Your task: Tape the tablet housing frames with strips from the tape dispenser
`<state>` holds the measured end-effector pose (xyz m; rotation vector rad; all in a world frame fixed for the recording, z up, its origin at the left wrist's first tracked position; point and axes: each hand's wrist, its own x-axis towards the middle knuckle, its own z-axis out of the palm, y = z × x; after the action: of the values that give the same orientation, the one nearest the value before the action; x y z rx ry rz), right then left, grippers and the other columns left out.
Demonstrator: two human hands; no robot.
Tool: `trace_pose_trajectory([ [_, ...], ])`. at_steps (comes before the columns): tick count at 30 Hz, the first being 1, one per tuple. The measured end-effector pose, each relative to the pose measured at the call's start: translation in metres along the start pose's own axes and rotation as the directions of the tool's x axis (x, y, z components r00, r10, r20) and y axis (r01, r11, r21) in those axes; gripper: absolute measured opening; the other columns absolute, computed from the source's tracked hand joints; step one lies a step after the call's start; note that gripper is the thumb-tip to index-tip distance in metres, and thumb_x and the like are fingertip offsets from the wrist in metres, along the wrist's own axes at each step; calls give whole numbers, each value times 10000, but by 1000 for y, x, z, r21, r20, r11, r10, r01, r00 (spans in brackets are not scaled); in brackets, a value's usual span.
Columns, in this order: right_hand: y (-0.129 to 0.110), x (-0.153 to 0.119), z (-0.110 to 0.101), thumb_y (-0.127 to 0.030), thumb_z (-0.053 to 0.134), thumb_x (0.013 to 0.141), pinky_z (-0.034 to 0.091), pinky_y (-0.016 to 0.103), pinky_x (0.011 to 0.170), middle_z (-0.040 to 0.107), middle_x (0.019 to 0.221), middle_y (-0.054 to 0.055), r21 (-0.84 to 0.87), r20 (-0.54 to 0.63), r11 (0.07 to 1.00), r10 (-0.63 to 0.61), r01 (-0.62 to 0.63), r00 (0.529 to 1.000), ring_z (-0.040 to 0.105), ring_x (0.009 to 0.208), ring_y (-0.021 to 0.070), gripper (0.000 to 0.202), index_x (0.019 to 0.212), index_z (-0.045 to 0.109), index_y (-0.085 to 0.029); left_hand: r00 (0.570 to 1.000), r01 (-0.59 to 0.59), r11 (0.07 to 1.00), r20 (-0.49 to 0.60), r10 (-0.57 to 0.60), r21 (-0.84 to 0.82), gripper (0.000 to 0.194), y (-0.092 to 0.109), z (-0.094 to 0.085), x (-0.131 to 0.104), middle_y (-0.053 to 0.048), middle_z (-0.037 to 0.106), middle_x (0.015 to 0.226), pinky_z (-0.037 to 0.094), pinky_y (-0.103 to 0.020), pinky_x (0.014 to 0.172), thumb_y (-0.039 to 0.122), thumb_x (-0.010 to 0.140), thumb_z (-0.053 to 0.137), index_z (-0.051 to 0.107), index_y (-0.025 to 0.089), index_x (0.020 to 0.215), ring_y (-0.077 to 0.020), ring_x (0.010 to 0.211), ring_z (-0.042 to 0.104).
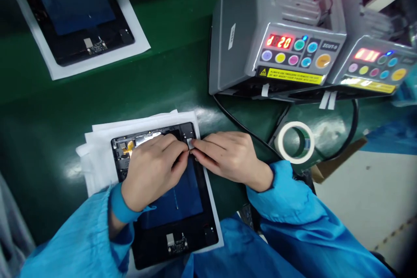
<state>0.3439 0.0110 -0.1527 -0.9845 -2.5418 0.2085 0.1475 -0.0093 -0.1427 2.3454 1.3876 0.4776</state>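
Note:
An opened tablet [208, 208] lies on white paper sheets [97, 152] on the green bench, its blue panel and small circuit boards exposed. Over its upper part, my left hand [156, 165] is closed, thumb and finger pinched near the top right corner. My right hand [228, 154] meets it there from the right, fingertips also pinched. Between the fingertips shows a small whitish piece [190, 142] at the tablet's edge; whether it is held or just touched is unclear. The fingers hide what else they grip.
Another opened tablet [120, 21] rests on white paper at the back left. Two grey tape dispensers [241, 52] with lit displays stand at the back right. In front of them are a tape roll [282, 143] and a black cable [236, 119].

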Motion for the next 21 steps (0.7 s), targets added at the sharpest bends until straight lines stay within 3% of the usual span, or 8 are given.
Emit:
trace_pose_trajectory([
  [9,-5,1,0,-243,498,923,398,270,554,661,727,-7,-90,9,995,-51,51,999,574,604,103,217,986,685,-154,1000,7,999,-23,-6,36,186,0,4,-1,-26,620,763,442,-285,642,235,892,476,631,179,806,-161,720,594],
  [16,-25,-3,0,-240,451,928,372,295,572,639,791,49,-190,154,981,77,-47,985,569,673,143,308,1145,620,-101,1000,13,999,-7,-13,44,179,-2,3,-3,-28,604,765,434,-281,653,226,887,470,620,172,805,-158,718,570],
  [21,-27,-16,2,-327,403,953,397,322,656,644,961,87,-171,137,984,81,-57,987,549,805,184,404,1263,543,-108,998,29,999,-59,-27,42,146,1,3,-1,-9,576,727,410,-255,611,207,865,494,614,176,788,-134,660,538],
])
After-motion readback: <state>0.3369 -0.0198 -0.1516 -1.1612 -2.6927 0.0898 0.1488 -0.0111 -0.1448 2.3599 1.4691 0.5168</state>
